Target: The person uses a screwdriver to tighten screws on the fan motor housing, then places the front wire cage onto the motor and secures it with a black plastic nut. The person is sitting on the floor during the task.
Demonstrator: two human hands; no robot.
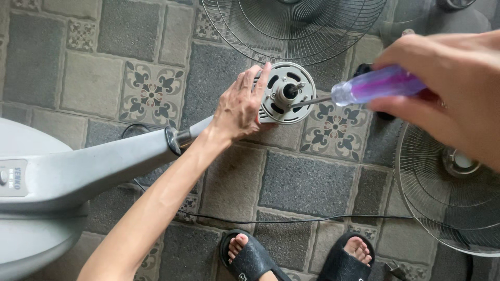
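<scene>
A grey pedestal fan lies on its side across the tiled floor. My left hand grips its motor housing, just behind the round metal front plate with the bare shaft in the middle. My right hand is closed around the clear purple handle of a screwdriver. The screwdriver's metal tip rests on the front plate, just right of the shaft.
The fan's grey stand and base fill the left side. One wire fan guard lies at the top, another at the right. A black cord crosses the floor above my feet in black sandals.
</scene>
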